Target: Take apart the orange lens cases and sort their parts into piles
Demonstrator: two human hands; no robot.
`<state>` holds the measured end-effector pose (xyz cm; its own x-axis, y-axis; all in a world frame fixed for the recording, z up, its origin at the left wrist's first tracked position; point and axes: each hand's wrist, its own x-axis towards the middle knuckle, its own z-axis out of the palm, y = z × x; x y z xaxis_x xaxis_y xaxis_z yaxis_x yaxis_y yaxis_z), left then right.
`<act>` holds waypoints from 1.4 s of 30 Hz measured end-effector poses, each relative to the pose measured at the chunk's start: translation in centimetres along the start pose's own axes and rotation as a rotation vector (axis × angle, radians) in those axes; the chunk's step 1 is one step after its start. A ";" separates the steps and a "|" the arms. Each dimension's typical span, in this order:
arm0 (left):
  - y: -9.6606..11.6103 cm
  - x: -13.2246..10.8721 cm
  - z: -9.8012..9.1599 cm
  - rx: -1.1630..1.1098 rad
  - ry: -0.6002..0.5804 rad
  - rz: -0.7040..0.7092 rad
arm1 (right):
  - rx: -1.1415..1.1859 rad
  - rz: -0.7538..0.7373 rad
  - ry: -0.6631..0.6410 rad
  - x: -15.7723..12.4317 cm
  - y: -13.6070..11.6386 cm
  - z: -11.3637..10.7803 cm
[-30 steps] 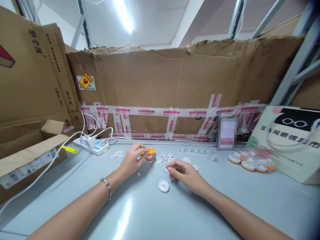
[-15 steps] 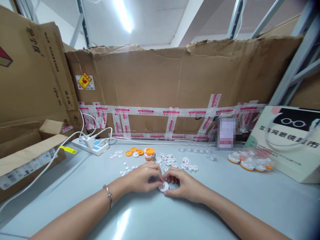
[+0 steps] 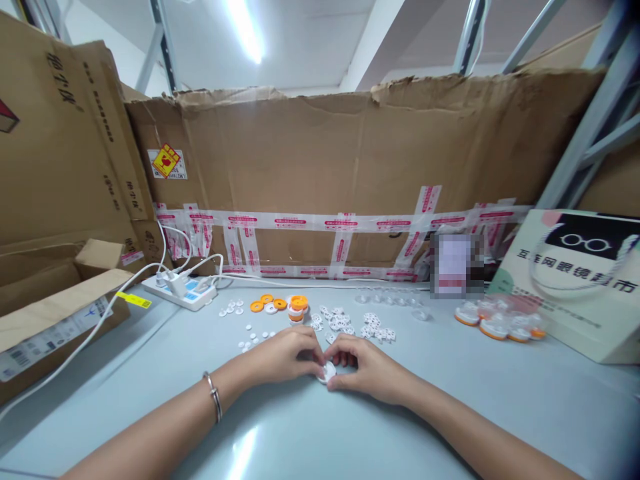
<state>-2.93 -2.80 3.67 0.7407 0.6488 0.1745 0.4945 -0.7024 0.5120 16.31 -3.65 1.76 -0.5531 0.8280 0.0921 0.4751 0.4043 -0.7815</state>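
Between my two hands, low over the blue-grey table [image 3: 300, 433], is a small round white plastic piece [image 3: 328, 373]. My left hand [image 3: 296, 353] pinches its left side with thumb and fingers. From the right, my right hand [image 3: 363, 370] grips its edge between thumb and curled fingers. The fingertips partly cover the piece, so its inner detail is unclear. Just beyond my hands lie several white perforated discs [image 3: 340, 321]. Orange and white rings [image 3: 280, 304] are to the left of these, some stacked, with small white buttons [image 3: 249, 339] nearer my left hand.
Clear plastic cups [image 3: 395, 300] stand in a row at the back. Orange-based pieces with clear tops [image 3: 500, 323] are at right, beside a paper bag [image 3: 570, 287]. A power strip [image 3: 183, 293] and an open carton [image 3: 60, 320] are at left. Cardboard [image 3: 300, 160] walls the back.
My left fingers have come down and closed further over the white piece, and the gap within that hand looks different. The whole view has shifted slightly. My right hand keeps its grip.
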 end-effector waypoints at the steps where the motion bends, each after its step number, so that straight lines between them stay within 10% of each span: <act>1: 0.1 0.2 0.1 -0.002 0.002 -0.059 | 0.002 0.003 0.004 0.0 -0.1 0.0; 7: 0.9 0.5 0.7 0.088 0.000 -0.289 | 0.027 0.025 0.018 0.1 -0.4 0.3; 22: 1.7 0.2 0.2 0.565 -0.071 -0.030 | 0.011 0.054 0.041 0.3 -0.5 0.5; 31: -1.3 -1.7 -4.5 0.681 -0.104 -0.489 | 0.015 0.080 0.045 0.1 -0.2 0.4; 42: -0.8 -1.6 -3.1 0.722 -0.037 -0.390 | 0.012 0.084 0.047 0.1 -0.3 0.4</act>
<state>-5.94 -2.39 5.61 0.4635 0.8839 0.0618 0.8810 -0.4522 -0.1392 15.82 -3.82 1.76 -0.4791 0.8761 0.0543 0.5099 0.3282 -0.7952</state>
